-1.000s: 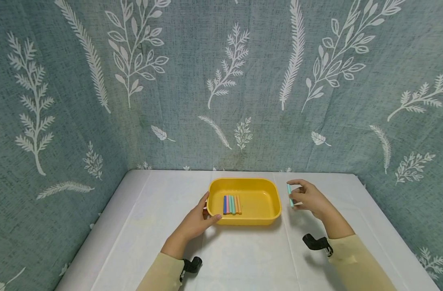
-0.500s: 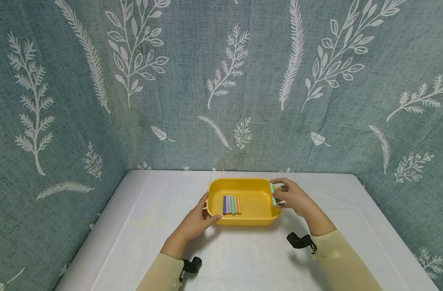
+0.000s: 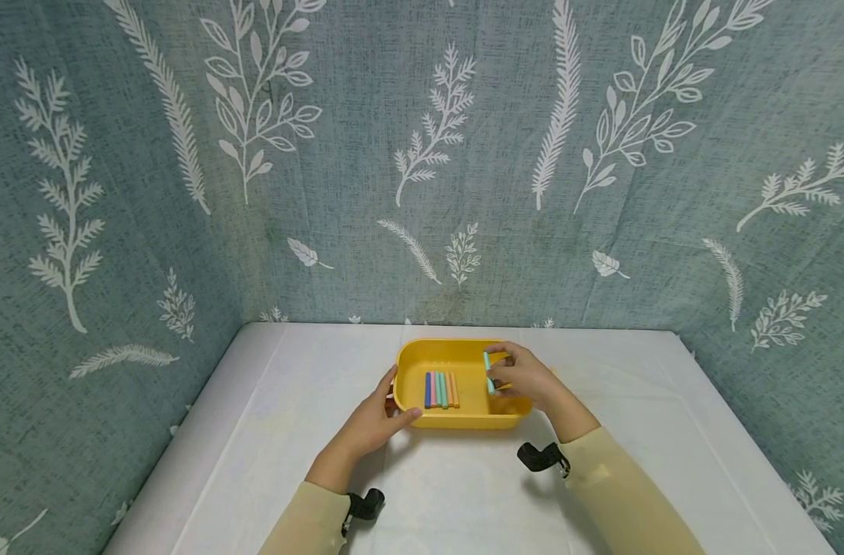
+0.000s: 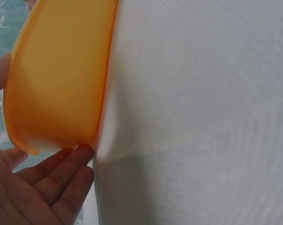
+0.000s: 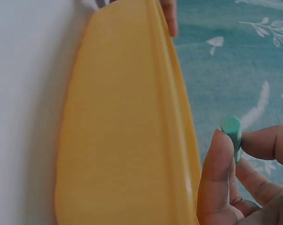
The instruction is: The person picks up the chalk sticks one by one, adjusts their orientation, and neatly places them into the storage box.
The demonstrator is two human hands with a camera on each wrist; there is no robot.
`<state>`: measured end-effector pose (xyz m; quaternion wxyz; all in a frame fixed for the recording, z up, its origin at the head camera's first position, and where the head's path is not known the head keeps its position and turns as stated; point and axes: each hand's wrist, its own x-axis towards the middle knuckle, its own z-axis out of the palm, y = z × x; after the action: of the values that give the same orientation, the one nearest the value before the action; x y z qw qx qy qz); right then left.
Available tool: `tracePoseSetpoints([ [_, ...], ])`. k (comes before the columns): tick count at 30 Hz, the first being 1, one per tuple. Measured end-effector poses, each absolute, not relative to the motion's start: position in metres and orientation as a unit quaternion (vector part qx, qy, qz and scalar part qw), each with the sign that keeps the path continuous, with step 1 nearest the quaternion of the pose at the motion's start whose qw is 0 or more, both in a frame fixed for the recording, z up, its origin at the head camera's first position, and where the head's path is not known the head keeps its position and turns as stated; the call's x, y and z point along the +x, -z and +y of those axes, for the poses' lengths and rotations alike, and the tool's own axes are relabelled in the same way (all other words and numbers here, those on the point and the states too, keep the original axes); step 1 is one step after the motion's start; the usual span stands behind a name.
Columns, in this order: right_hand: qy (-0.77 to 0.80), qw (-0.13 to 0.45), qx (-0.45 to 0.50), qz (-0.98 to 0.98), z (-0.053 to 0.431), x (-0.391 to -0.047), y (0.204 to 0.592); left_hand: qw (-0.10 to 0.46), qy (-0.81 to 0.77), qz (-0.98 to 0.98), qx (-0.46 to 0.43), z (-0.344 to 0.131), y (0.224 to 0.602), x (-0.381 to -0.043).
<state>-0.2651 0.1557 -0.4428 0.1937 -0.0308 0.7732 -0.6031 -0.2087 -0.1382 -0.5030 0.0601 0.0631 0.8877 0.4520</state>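
A yellow plastic tray (image 3: 456, 422) lies on the white-covered table. Several chalk sticks (image 3: 441, 390) in blue, pink, green and orange lie side by side in its left half. My left hand (image 3: 368, 425) holds the tray's left end, thumb at the front rim and fingers along the outer wall. Over the right half of the tray, my right hand (image 3: 530, 379) pinches a mint-green chalk stick (image 3: 489, 373) between thumb and fingers. The right wrist view shows that chalk's end (image 5: 231, 124) above the level of the tray's rim. My right hand covers the tray's far-right part.
A white cloth (image 3: 269, 432) covers the table. Behind it and at both sides hang blue-green curtains (image 3: 352, 154) with white leaf prints. A black wrist camera (image 3: 541, 457) is strapped at the right sleeve, and another black camera (image 3: 366, 505) sits at the left one.
My right hand has carried the green chalk leftward from beside the tray, over its right rim, to above its inside. My left hand and the chalk row have stayed put.
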Motion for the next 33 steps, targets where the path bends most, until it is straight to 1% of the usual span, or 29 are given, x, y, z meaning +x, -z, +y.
tracePoseSetpoints([
  [9, 0.6, 0.194, -0.032, 0.776, 0.134, -0.271, 0.454, 0.06, -0.455, 0.886, 0.067, -0.138, 0.503, -0.209],
  [17, 0.601, 0.197, -0.01, 0.775, 0.124, -0.279, 0.47, 0.063, -0.451, 0.889, 0.057, -0.137, 0.503, -0.209],
  [33, 0.54, 0.201, 0.028, 0.817, 0.105, -0.283, 0.487, 0.057, -0.454, 0.887, 0.06, -0.137, 0.503, -0.209],
])
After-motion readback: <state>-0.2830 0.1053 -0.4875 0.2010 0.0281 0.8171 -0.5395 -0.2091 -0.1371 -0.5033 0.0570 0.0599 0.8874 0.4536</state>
